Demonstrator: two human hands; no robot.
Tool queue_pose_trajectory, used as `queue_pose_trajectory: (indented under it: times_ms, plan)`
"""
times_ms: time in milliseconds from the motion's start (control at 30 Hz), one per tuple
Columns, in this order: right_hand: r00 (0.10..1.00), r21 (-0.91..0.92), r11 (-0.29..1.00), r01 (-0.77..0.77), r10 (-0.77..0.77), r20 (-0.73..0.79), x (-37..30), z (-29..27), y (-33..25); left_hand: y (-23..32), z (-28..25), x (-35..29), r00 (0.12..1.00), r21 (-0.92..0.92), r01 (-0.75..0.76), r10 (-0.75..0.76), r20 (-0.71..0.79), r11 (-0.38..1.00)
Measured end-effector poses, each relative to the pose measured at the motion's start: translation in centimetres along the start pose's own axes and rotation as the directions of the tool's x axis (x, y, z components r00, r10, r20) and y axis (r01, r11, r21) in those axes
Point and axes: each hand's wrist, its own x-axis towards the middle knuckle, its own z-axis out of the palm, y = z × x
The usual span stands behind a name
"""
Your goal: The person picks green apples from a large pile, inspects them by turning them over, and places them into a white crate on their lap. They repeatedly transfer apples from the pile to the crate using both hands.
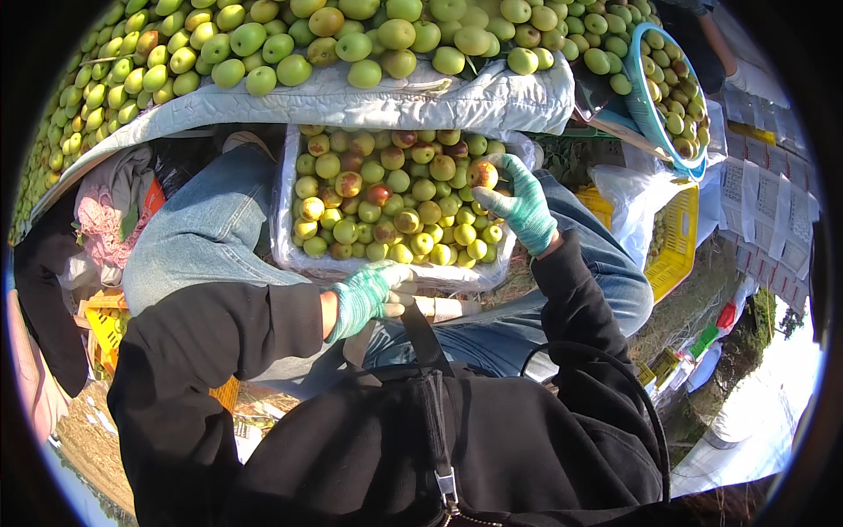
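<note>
A gloved right hand (525,211) closes thumb and fingers around a reddish-green jujube fruit (482,174) at the far right corner of a plastic-lined crate (290,255) of fruit resting on the person's lap. The gloved left hand (364,297) grips the crate's near rim, fingers curled over it. Beyond, a heap of green fruit (351,44) lies on a grey cloth (395,105); a blue basket (645,105) stands right, partly cut off.
</note>
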Motion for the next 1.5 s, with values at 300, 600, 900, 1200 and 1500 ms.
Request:
queue_pose_trajectory:
  times_ms: [300,600,900,1200,1500]
  plan:
    - [0.953,-0.666,0.726,0.172,-0.294,-0.075,1.5,7.7,5.1,0.9,0.6,-0.8,0.997,-0.015,0.078,-0.078,0.013,0.997]
    - [0.986,-0.328,0.933,0.148,-0.165,-0.027,1.2,5.4,3.2,0.9,1.0,-1.3,0.998,0.029,0.062,-0.063,0.004,0.998]
    - [0.986,-0.347,0.937,0.044,-0.097,-0.137,-1.3,2.3,5.7,0.0,0.0,-0.2,0.981,-0.132,0.081,-0.055,0.188,0.988]
    - [0.964,-0.678,0.731,0.074,-0.225,-0.138,-1.0,2.0,6.6,0.6,1.3,-1.0,0.992,-0.225,0.094,-0.071,0.104,0.970]
    - [0.977,-0.626,0.756,-0.191,0.087,-0.193,-0.6,-1.0,6.7,0.6,0.3,-0.8,0.994,-0.068,0.096,-0.092,0.066,0.993]
